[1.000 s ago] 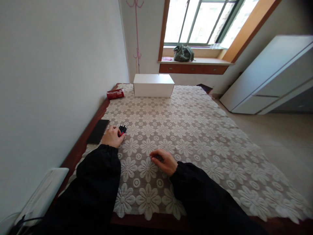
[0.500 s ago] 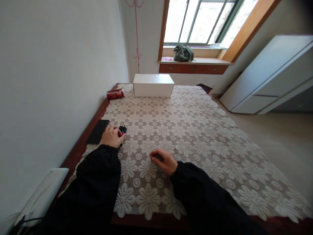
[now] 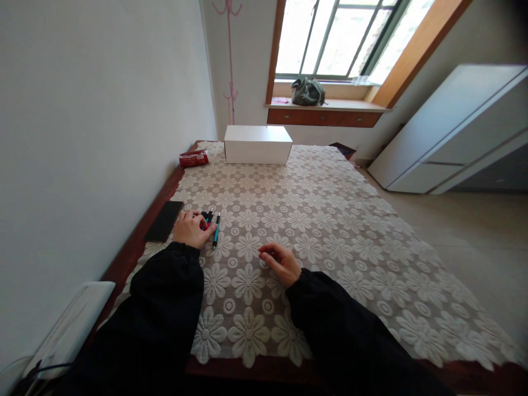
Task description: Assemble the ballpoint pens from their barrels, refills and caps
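Observation:
My left hand (image 3: pixel 190 229) rests on the lace tablecloth (image 3: pixel 313 220) near the left edge, its fingers curled around a small bundle of pens (image 3: pixel 206 218) with red and black barrels. One teal pen (image 3: pixel 216 230) lies on the cloth just right of that hand, apart from the bundle. A black phone (image 3: pixel 164 221) lies left of the hand on the bare wood edge. My right hand (image 3: pixel 281 262) hovers low over the cloth at the middle, fingers loosely curled, holding nothing.
A white box (image 3: pixel 257 144) stands at the far end of the table, with a red packet (image 3: pixel 193 159) to its left. A white device (image 3: pixel 70 330) with a cable sits at the near left. White cabinets (image 3: pixel 454 132) stand to the right.
The teal pen has slid out of the bundle and now lies beside my left hand. My right hand has lifted slightly and shifted right and away.

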Motion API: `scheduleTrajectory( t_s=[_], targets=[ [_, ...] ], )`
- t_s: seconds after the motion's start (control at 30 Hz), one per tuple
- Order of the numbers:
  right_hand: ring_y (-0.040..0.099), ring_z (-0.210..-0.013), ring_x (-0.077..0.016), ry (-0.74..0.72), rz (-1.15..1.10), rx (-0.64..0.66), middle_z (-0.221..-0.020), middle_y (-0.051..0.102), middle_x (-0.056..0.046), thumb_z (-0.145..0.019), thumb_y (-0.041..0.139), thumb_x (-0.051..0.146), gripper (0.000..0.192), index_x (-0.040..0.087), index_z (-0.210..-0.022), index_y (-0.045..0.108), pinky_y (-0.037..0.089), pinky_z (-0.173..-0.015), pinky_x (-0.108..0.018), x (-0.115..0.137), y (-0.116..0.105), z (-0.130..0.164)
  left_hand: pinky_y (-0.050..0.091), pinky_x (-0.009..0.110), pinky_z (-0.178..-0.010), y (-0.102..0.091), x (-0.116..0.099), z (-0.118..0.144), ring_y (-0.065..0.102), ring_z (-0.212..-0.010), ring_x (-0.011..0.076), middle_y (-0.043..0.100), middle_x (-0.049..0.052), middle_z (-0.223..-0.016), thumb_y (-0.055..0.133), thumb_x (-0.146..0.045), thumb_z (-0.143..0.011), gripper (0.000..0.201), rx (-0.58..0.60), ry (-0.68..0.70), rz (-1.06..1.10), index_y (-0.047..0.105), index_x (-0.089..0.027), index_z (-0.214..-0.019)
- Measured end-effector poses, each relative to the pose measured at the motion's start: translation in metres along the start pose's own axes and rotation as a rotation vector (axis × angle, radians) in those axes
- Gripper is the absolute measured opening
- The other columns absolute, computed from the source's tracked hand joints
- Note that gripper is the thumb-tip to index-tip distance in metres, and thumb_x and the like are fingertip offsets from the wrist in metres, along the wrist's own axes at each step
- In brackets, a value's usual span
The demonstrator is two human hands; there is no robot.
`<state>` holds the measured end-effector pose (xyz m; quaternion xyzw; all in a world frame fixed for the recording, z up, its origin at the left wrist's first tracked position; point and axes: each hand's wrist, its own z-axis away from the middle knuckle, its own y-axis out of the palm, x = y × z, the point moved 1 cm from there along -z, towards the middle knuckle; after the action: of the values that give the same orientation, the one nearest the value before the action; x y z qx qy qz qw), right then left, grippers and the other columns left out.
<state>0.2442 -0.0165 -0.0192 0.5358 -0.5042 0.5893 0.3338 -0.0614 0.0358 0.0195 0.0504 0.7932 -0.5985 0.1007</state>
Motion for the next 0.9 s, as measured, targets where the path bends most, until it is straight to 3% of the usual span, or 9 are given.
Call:
scheduleTrajectory(
  t_s=[0.27, 0.5, 0.67, 0.8, 0.9],
  targets=[
    [0.064, -0.073, -0.0156, -0.039, 0.066, 0.002, -0.087, 0.072, -0.003, -0.092, 0.062, 0.045, 0.026, 0.021, -0.098, 0.070, 0.053, -0.069, -0.029, 0.000, 0.001, 0.001, 0.044, 0.042, -0.107, 0.002, -0.006, 0.002, 0.052, -0.120, 0.0306, 0.061, 0.009, -0.123, 0.072, -0.048, -0.081, 0.026, -0.024, 0.043, 0.059, 0.074, -0.023, -0.075],
    [0.064, -0.071, -0.0154, -0.045, 0.063, 0.011, -0.086, 0.072, -0.003, -0.092, 0.062, 0.043, 0.025, 0.022, -0.099, 0.071, 0.052, -0.066, -0.029, 0.000, 0.001, 0.000, 0.034, 0.050, -0.116, 0.004, -0.026, 0.009, 0.042, -0.136, 0.0346, 0.060, 0.007, -0.136, 0.078, -0.045, -0.077, 0.021, -0.003, 0.158, 0.127, 0.075, -0.024, -0.074],
    [0.062, -0.067, -0.0145, -0.039, 0.078, 0.002, -0.084, 0.072, -0.002, -0.091, 0.062, 0.045, 0.026, 0.022, -0.098, 0.071, 0.052, -0.062, -0.028, 0.001, 0.002, 0.000, 0.038, 0.056, -0.109, 0.004, -0.037, 0.014, 0.050, -0.127, 0.0359, 0.069, 0.006, -0.125, 0.074, -0.035, -0.079, 0.011, 0.048, 0.199, 0.164, 0.077, -0.025, -0.074],
    [0.061, -0.065, -0.0142, -0.049, 0.116, -0.004, -0.085, 0.072, -0.002, -0.092, 0.060, 0.045, 0.026, 0.022, -0.097, 0.070, 0.051, -0.061, -0.028, 0.005, 0.002, 0.001, 0.052, 0.042, -0.089, 0.008, -0.047, 0.019, 0.066, -0.094, 0.0251, 0.074, 0.008, -0.100, 0.068, -0.040, -0.085, 0.020, 0.178, 0.213, 0.523, 0.076, -0.022, -0.086],
    [0.064, -0.071, -0.0160, -0.094, 0.124, -0.020, -0.090, 0.072, -0.004, -0.093, 0.060, 0.044, 0.024, 0.022, -0.099, 0.069, 0.052, -0.064, -0.029, 0.007, 0.002, 0.000, 0.051, 0.030, -0.063, 0.011, -0.066, 0.031, 0.066, -0.070, 0.0184, 0.072, 0.006, -0.085, 0.071, -0.051, -0.083, 0.037, 0.323, 0.067, 0.950, 0.067, -0.018, -0.099]
  ],
)
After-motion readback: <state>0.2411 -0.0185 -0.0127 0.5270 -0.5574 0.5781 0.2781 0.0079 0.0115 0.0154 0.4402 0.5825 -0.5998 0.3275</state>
